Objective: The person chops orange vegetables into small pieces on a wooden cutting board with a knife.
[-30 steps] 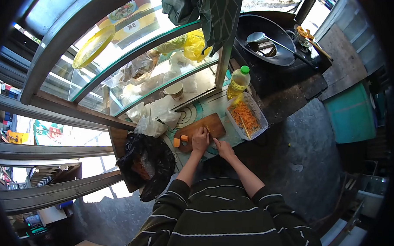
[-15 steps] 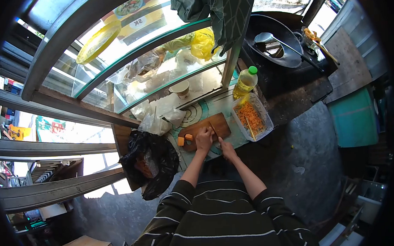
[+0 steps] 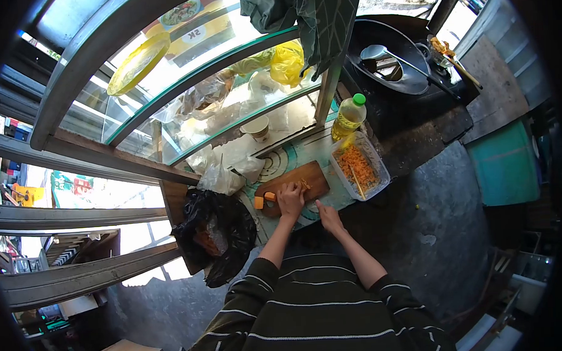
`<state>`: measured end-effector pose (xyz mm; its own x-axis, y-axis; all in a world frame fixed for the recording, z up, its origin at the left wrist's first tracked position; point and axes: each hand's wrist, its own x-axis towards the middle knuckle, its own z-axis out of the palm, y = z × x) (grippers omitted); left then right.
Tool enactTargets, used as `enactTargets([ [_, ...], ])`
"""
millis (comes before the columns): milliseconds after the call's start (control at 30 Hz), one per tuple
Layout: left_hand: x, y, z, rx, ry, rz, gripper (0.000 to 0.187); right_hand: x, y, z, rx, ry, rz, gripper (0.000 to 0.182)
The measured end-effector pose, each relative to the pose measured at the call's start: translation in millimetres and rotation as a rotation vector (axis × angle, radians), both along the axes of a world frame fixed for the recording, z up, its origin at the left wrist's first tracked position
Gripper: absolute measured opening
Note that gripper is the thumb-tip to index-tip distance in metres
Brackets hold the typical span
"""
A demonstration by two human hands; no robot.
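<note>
My left hand (image 3: 290,201) is on the brown wooden cutting board (image 3: 315,171), its fingers bent down over a piece of carrot that they mostly hide. Thin orange slices (image 3: 304,185) lie by the fingertips. Left of this hand, two orange carrot chunks (image 3: 259,203) sit at the board's edge. Off the near right side of the board, my right hand (image 3: 330,217) is closed round a knife handle; the blade is hard to make out. A clear plastic container (image 3: 380,183) of shredded orange food, with a light-coloured stick in it, stands to the right.
An oil bottle (image 3: 349,118) with a green cap stands behind the container. A black wok (image 3: 391,38) with a ladle sits on the stove at back right. To the left are a black plastic bag (image 3: 236,217) and white bags (image 3: 222,177). A glass case (image 3: 230,128) rises behind the board.
My right hand has drawn back slightly toward me and right, and the blade has left the board. My left fingers have shifted and spread a little, with orange slices now showing beside them.
</note>
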<state>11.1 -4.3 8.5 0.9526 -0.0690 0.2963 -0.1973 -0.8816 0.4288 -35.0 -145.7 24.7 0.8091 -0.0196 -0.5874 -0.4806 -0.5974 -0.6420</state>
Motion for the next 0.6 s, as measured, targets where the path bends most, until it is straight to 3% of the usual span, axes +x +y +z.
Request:
enactTargets([
  [433,3,1,-5,0.027,0.041,-0.009,0.022,15,10,14,-0.192,0.003,0.061,0.066],
  [533,1,4,-4,0.013,0.004,0.004,0.022,23,10,-6,-0.166,-0.008,0.062,0.068],
  [600,-3,0,-4,0.003,0.008,0.011,0.023,23,6,-10,-0.012,-0.006,0.074,0.068],
])
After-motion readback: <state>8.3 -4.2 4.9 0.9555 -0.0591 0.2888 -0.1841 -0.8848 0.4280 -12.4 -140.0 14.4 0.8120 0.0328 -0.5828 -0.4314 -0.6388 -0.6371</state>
